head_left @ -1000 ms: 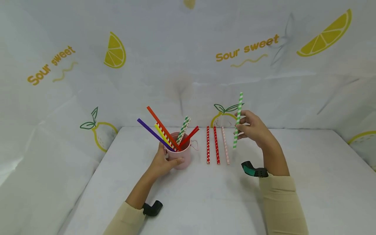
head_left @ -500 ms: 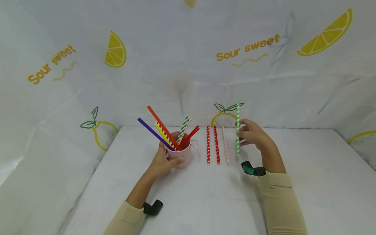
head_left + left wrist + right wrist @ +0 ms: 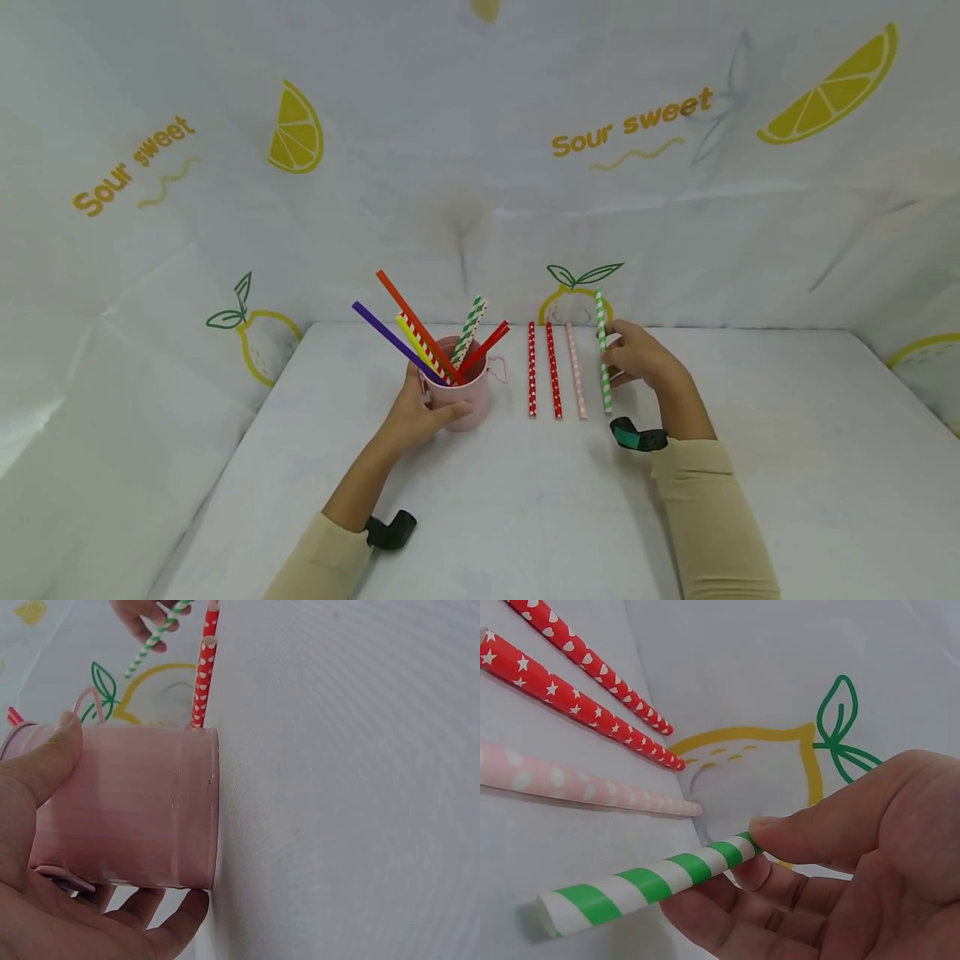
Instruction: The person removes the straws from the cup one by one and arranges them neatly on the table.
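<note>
My left hand (image 3: 420, 415) grips the side of a pink metal cup (image 3: 471, 408), thumb across its front and fingers behind, as the left wrist view (image 3: 127, 802) also shows. Out of the cup lean several straws: purple, yellow, orange, red and green-striped. With thumb and fingers, my right hand (image 3: 637, 354) pinches a green-and-white striped paper straw (image 3: 649, 881), its near end low over the table. Left of it lie a pale pink dotted straw (image 3: 576, 371), a red star-patterned straw (image 3: 577, 705) and a red heart-patterned straw (image 3: 532, 371), side by side.
The white table (image 3: 480, 517) meets a white backdrop cloth (image 3: 465, 167) printed with lemons and lettering just behind the straws. A thin wire handle (image 3: 498, 368) sticks out from the cup's right side. Both wrists wear black camera mounts (image 3: 392, 531).
The right hand has lowered the green striped straw toward the table, beside the pink one. The left hand and cup have stayed in place.
</note>
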Tool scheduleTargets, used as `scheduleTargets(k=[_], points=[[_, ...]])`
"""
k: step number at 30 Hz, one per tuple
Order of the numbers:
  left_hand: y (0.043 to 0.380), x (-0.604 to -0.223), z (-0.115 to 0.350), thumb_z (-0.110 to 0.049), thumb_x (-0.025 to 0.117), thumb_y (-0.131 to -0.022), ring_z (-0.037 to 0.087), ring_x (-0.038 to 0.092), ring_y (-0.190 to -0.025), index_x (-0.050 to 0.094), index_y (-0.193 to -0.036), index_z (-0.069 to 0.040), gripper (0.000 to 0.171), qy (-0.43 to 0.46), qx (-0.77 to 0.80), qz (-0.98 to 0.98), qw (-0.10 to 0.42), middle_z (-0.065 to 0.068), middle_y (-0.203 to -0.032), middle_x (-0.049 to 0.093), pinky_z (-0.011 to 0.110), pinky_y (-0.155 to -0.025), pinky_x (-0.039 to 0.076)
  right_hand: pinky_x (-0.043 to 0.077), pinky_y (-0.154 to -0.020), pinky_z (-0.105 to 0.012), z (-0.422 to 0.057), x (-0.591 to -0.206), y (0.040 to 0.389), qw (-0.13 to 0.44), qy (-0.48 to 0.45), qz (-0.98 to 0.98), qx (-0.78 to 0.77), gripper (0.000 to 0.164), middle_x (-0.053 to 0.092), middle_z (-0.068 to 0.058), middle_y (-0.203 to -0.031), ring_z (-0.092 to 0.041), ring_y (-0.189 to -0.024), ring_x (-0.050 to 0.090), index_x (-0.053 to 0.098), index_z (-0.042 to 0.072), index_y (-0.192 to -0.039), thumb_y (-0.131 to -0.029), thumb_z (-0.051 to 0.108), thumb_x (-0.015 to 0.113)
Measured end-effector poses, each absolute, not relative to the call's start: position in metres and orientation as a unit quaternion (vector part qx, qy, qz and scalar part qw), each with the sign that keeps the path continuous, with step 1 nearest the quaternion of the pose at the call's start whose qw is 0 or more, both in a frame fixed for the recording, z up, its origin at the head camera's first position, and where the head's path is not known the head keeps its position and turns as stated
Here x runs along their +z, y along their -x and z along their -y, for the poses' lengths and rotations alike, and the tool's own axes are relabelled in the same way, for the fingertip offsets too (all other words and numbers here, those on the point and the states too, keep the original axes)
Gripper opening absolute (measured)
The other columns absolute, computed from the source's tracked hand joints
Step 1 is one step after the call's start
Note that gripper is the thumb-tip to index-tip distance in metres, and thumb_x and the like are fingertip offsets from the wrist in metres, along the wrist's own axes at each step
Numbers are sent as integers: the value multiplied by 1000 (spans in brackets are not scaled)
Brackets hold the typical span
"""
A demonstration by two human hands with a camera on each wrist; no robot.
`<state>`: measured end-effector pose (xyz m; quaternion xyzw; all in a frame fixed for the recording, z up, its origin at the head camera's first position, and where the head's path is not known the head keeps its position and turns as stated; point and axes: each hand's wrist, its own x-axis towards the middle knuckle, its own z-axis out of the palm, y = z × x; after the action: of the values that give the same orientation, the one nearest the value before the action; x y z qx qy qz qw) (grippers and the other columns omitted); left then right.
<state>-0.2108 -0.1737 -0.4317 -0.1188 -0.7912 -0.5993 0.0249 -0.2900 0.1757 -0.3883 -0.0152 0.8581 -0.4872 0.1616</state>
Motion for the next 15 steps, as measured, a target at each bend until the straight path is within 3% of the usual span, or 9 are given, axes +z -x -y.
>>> scheduleTargets(k=[9,15], points=[[211,-432,173,-19,86,-79,27,27,-147,19,-155,-29,101,103,-591,800,20,-5,-156,36,69,-107,27,60,-72,-40,-174,-395,293,171,12,-865,-471,56,52,-26,-110,-29,-80,65,29,-10,-148,-97,-2,52],[208,-432,174,-24,86,-79,29,26,-147,19,-154,-32,100,96,-580,808,17,-4,-156,34,71,-106,27,60,-70,-39,-172,-399,293,171,11,-882,-440,52,57,-30,-110,-28,-76,66,34,-13,-144,-97,-2,53]])
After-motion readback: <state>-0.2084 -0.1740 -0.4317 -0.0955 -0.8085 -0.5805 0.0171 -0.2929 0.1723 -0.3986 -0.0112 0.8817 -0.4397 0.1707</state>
